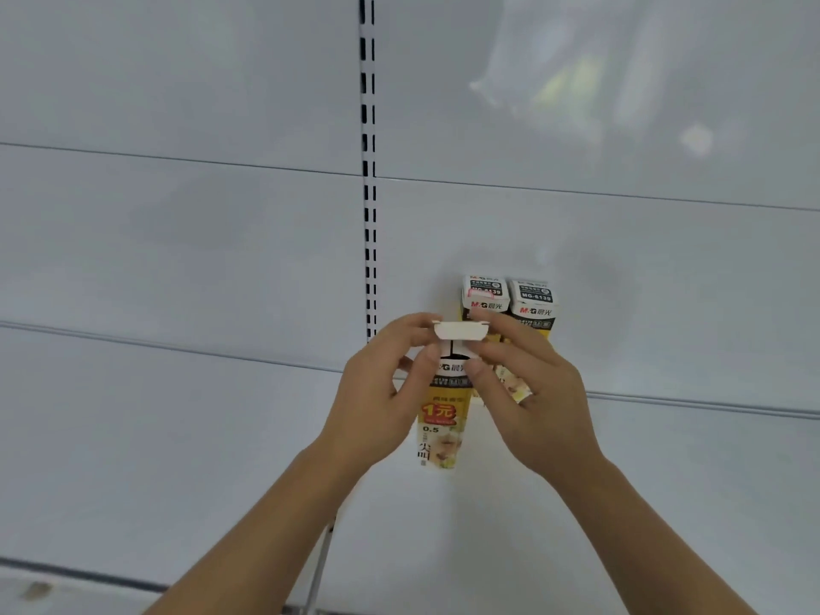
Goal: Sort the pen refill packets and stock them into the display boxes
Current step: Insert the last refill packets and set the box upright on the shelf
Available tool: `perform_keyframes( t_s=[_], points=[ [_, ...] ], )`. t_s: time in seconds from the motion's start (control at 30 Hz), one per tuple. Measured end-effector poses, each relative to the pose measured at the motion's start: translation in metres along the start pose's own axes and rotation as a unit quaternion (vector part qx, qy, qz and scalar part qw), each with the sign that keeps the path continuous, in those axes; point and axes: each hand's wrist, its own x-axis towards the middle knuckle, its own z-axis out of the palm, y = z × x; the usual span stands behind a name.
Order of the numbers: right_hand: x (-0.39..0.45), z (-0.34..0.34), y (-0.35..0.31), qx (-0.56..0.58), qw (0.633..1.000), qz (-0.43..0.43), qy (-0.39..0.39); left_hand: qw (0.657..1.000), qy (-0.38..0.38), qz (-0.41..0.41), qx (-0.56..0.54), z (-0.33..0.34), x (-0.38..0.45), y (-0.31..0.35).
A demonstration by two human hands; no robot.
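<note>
Box (440, 419), upright: both hands, left (381, 388) and right (528, 383), pinched its top flap (460, 330). Step: opening. Next: likely shelving beside two boxes (510, 304).

White panelled shelving back wall (186, 241) fills the frame, crossed by thin horizontal seams. A slotted upright strip (368, 170) runs down from top centre. A blurred pale reflection (572, 82), possibly plastic wrapping, shows upper right.
</note>
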Motion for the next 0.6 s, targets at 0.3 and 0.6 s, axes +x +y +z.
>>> perform_keyframes(
  t_s=[0.3,0.6],
  points=[
    [0.005,-0.002,-0.007,0.0,0.999,-0.004,0.049,0.997,-0.041,-0.049,-0.031,-0.012,-0.001,0.007],
    [0.014,-0.011,-0.02,0.064,0.99,0.126,-0.002,0.999,-0.005,-0.032,-0.019,-0.006,0.002,0.007]
  ],
)
